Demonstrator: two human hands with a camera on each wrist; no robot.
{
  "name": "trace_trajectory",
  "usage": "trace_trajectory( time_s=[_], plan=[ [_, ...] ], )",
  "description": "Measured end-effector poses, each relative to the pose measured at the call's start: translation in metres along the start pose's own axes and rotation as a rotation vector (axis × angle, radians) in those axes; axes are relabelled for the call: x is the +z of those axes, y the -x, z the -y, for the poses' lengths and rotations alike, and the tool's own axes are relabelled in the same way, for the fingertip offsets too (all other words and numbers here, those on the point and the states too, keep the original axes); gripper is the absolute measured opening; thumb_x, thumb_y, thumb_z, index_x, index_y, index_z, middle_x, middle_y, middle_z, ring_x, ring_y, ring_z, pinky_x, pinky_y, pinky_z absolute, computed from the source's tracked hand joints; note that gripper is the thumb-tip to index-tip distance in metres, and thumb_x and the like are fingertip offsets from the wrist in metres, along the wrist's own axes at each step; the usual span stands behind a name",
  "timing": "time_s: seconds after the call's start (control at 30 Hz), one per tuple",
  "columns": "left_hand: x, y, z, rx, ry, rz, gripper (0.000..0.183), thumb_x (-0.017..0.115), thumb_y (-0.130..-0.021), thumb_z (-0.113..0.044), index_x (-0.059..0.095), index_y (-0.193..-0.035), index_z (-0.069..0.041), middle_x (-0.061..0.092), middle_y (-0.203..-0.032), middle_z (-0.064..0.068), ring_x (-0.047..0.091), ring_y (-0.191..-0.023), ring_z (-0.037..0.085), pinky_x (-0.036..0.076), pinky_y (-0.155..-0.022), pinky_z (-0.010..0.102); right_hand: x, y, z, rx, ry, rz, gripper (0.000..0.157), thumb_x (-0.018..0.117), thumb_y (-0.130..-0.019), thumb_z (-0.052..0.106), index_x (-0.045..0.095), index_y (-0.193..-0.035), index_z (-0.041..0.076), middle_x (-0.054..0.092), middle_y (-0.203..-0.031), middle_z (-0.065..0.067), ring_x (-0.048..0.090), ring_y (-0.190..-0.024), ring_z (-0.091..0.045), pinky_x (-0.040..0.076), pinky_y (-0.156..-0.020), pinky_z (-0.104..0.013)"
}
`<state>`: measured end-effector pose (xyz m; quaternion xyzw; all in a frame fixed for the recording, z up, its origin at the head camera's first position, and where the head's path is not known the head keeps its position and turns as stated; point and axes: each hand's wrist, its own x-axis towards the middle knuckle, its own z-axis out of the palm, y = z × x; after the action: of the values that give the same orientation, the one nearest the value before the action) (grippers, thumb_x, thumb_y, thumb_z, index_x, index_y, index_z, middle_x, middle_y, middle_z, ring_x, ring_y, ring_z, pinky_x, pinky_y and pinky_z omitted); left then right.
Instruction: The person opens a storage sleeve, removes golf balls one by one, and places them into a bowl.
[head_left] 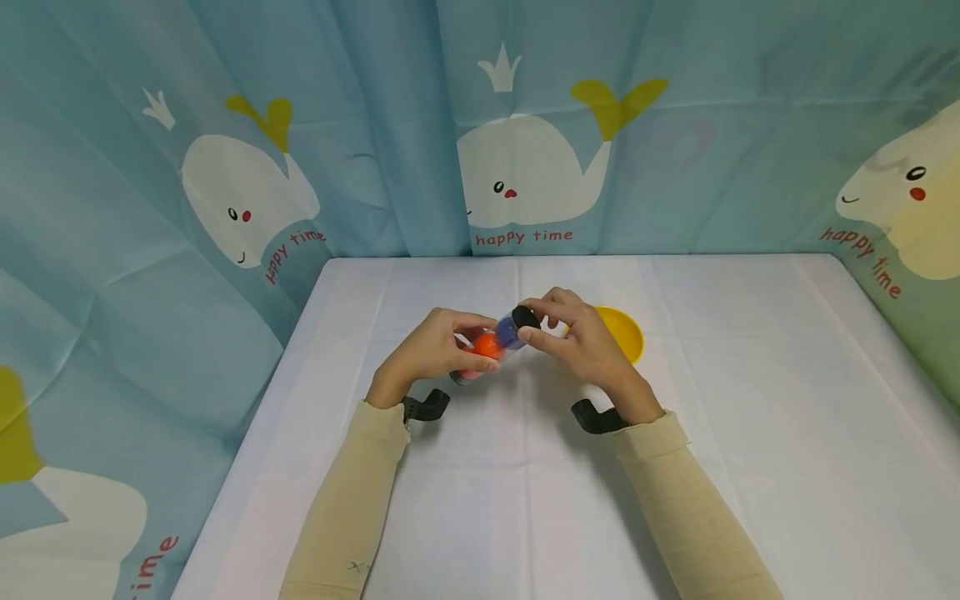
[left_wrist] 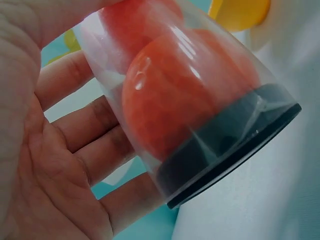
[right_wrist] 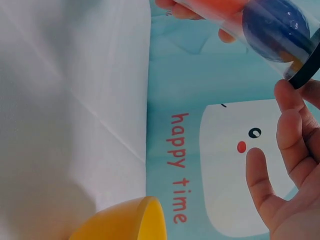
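Tube [head_left: 507, 348] sits in mid-air near the middle of the head view, aslant, its cap [head_left: 527, 317] toward the upper right and its black end [left_wrist: 230, 145] toward the lower left. Left hand [head_left: 435, 346] grasps it from the side, thumb on one face and fingers behind; right hand [head_left: 573, 337] pinches the cap between thumb and fingers, the other fingers loose in the right wrist view. Through the clear wall a blue ball [right_wrist: 276, 30] shows next to the cap, with an orange ball [left_wrist: 170, 95] at the black end. Step in hand looks like work on the cap, which appears seated. To do it well, the left grip should be firm yet light, since the thin wall could flex under a hard squeeze; the cap is best eased evenly around its rim, or turned, rather than jerked. The cap end should point upward, as the blue ball lies right behind it and could roll out if the cap came free. Yellow bowl [head_left: 622, 333], on the table [head_left: 750, 375] partly behind the right hand, calls for care: a sudden pull could knock it.
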<state>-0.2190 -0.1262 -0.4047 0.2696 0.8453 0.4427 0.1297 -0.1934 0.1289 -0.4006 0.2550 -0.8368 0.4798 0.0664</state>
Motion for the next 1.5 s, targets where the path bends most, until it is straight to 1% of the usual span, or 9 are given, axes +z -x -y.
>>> trace_trajectory(
  time_s=[0.23,0.43,0.57,0.77,1.0,1.13,1.27,1.37,1.5],
  plan=[
    [-0.002,0.001,0.002,0.004,-0.011,0.006,0.049,0.090,-0.079,-0.031,0.075,-0.123,-0.016,0.076,-0.104,0.001,0.068,-0.094,0.018,0.059,-0.083,0.036,-0.004,0.000,-0.001,0.003,-0.048,0.006,0.036,0.073,-0.095,0.022,0.071,-0.130,0.011,0.058,-0.099,-0.003,0.050,-0.094,-0.018,0.038,-0.068,-0.030],
    [-0.008,0.009,0.007,-0.016,0.030,-0.039,0.048,0.090,-0.079,-0.024,0.075,-0.124,-0.015,0.076,-0.107,0.003,0.067,-0.096,0.019,0.059,-0.078,0.034,-0.026,0.007,-0.002,-0.002,-0.111,-0.130,0.038,0.070,-0.096,0.009,0.068,-0.134,0.011,0.059,-0.109,-0.005,0.050,-0.097,-0.020,0.039,-0.084,-0.029],
    [-0.012,0.012,0.007,0.005,0.095,-0.082,0.053,0.091,-0.078,-0.024,0.073,-0.127,-0.015,0.075,-0.107,0.004,0.067,-0.096,0.022,0.061,-0.077,0.034,-0.034,0.008,-0.005,0.022,-0.106,-0.150,0.039,0.067,-0.098,0.011,0.067,-0.136,0.012,0.059,-0.111,-0.003,0.050,-0.099,-0.018,0.039,-0.089,-0.030],
    [-0.015,0.014,0.008,0.006,0.119,-0.121,0.052,0.091,-0.077,-0.025,0.074,-0.126,-0.017,0.074,-0.104,0.004,0.069,-0.091,0.022,0.061,-0.075,0.036,-0.029,0.005,-0.007,0.035,-0.110,-0.154,0.042,0.068,-0.098,0.014,0.064,-0.140,0.012,0.058,-0.112,-0.006,0.051,-0.101,-0.018,0.042,-0.092,-0.031],
    [-0.015,0.015,0.009,0.024,0.104,-0.164,0.053,0.092,-0.076,-0.026,0.073,-0.126,-0.017,0.075,-0.107,0.002,0.068,-0.095,0.020,0.060,-0.082,0.038,-0.021,0.005,-0.007,0.026,-0.149,-0.191,0.042,0.068,-0.097,0.010,0.064,-0.139,0.012,0.060,-0.111,-0.004,0.053,-0.097,-0.016,0.042,-0.102,-0.022],
    [-0.016,0.013,0.010,0.056,0.087,-0.199,0.053,0.093,-0.075,-0.024,0.074,-0.124,-0.017,0.075,-0.105,0.002,0.068,-0.094,0.019,0.059,-0.083,0.040,-0.020,0.003,-0.008,0.021,-0.172,-0.186,0.042,0.069,-0.096,0.009,0.064,-0.139,0.011,0.060,-0.111,-0.003,0.054,-0.095,-0.015,0.044,-0.101,-0.021],
    [-0.017,0.012,0.010,0.054,0.079,-0.227,0.053,0.094,-0.074,-0.025,0.075,-0.123,-0.018,0.076,-0.105,0.002,0.068,-0.092,0.020,0.059,-0.081,0.038,-0.018,0.002,-0.009,0.039,-0.176,-0.180,0.043,0.071,-0.095,0.010,0.065,-0.138,0.009,0.060,-0.112,-0.005,0.055,-0.094,-0.017,0.045,-0.096,-0.021],
    [-0.018,0.012,0.010,0.035,0.070,-0.241,0.054,0.094,-0.074,-0.026,0.074,-0.124,-0.018,0.075,-0.109,0.002,0.068,-0.093,0.020,0.059,-0.082,0.037,-0.015,0.001,-0.010,0.074,-0.173,-0.168,0.043,0.072,-0.095,0.012,0.064,-0.138,0.010,0.058,-0.112,-0.007,0.056,-0.095,-0.018,0.046,-0.094,-0.022],
    [-0.021,0.012,0.008,0.029,0.049,-0.254,0.056,0.094,-0.074,-0.027,0.074,-0.125,-0.018,0.075,-0.116,0.001,0.067,-0.099,0.019,0.058,-0.087,0.038,-0.009,-0.001,-0.010,0.117,-0.169,-0.135,0.044,0.072,-0.095,0.016,0.063,-0.139,0.014,0.058,-0.116,-0.008,0.058,-0.097,-0.020,0.047,-0.096,-0.031]
  ],
)
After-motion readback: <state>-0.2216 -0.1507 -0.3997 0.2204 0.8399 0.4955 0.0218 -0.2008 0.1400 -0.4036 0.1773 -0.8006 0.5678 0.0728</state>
